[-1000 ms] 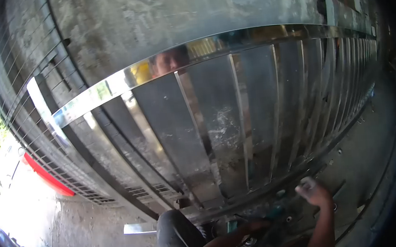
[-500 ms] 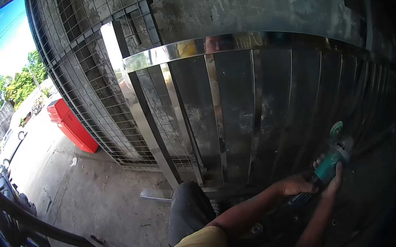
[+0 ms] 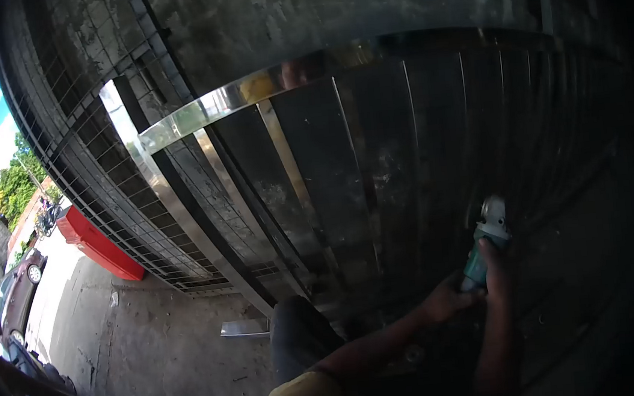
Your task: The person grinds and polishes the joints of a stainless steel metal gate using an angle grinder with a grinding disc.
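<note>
the green angle grinder is in front of the person, gripped in both hands, its long axis slanting up and away from the grip, metal head toward the barred railing. the right hand is wrapped against the body, nearer the head; the left hand closes about the rear end, its fingertips too dark to make out.

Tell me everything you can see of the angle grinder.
The angle grinder has a green, plastic-looking body and a pale, metallic-looking head. It slants head-up in the picture, near the metal railing. The left hand grips its rear; the right hand holds its body. Whether it is running cannot be told.
</note>
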